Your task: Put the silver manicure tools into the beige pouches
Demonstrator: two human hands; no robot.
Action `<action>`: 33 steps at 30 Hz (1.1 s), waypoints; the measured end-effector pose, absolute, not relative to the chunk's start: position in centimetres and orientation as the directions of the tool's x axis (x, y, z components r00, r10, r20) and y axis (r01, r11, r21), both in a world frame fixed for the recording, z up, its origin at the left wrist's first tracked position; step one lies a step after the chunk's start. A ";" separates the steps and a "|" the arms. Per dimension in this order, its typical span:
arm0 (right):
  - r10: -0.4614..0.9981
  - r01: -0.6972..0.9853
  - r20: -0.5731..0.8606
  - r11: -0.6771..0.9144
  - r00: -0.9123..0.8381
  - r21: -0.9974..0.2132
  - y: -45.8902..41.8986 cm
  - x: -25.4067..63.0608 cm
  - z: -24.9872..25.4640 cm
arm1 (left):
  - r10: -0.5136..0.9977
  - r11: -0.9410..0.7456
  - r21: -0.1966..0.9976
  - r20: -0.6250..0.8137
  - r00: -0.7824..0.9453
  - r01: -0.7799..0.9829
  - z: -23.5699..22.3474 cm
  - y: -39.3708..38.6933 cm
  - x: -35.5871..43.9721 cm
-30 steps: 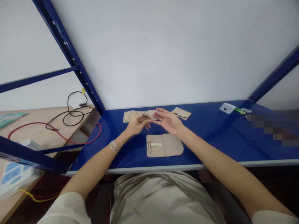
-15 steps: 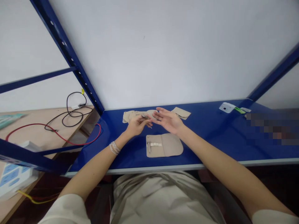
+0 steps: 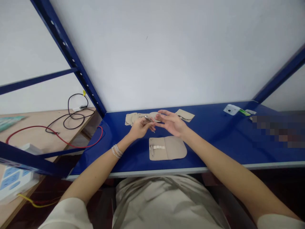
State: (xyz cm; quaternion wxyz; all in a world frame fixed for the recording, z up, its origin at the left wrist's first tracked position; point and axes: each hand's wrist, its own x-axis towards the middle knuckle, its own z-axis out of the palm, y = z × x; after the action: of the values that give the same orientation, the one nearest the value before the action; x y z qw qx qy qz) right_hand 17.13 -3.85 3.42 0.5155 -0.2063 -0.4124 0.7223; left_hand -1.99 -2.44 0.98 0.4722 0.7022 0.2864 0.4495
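Note:
My left hand (image 3: 140, 128) is closed on small silver metal tools (image 3: 147, 118) that look like manicure implements; fingers partly hide them, and a thin tip pokes out below. Just to the right, my right hand (image 3: 172, 123) is open, fingers spread, its fingertips close to the left ones. Whether the right fingers touch the tools I cannot tell. Below both hands, a beige pouch (image 3: 176, 149) lies unfolded on the blue table (image 3: 214, 140). One silver tool resembling a nail clipper (image 3: 152, 150) sits at its left side, beside a row of pale elastic loops (image 3: 159, 147).
Several beige pouches (image 3: 130, 119) lie behind my left hand, and another pouch (image 3: 186, 115) behind the right. A white camera-like item (image 3: 231, 109) is at the far right. Blue rack posts (image 3: 71, 57) flank the table; cables (image 3: 78, 119) cover the wooden bench at left.
My right fingers have curled in slightly near the left hand. The tools in my left hand have tilted a little. The unfolded pouch has not moved.

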 end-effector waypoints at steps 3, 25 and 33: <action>0.906 -0.561 0.141 -0.119 -0.399 -0.819 -3.9 17.1 3.4 | 0.833 -0.367 0.930 0.334 0.441 -0.013 1.0 -2.4 -2.0; 0.922 -0.565 0.122 -0.117 -0.367 -0.817 -3.9 17.1 3.4 | 0.832 -0.352 0.935 0.332 0.445 -0.041 0.5 -2.1 -2.0; 0.940 -0.562 0.131 -0.073 -0.314 -0.824 -3.9 16.8 3.5 | 0.851 -0.356 0.934 0.335 0.405 -0.023 0.4 -2.4 -1.7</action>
State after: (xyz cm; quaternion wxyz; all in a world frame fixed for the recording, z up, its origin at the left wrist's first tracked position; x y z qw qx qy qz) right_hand 16.84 -3.93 3.46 0.5393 -0.2279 -0.4154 0.6962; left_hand -1.74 -2.36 0.44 0.4807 0.6867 0.3013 0.4545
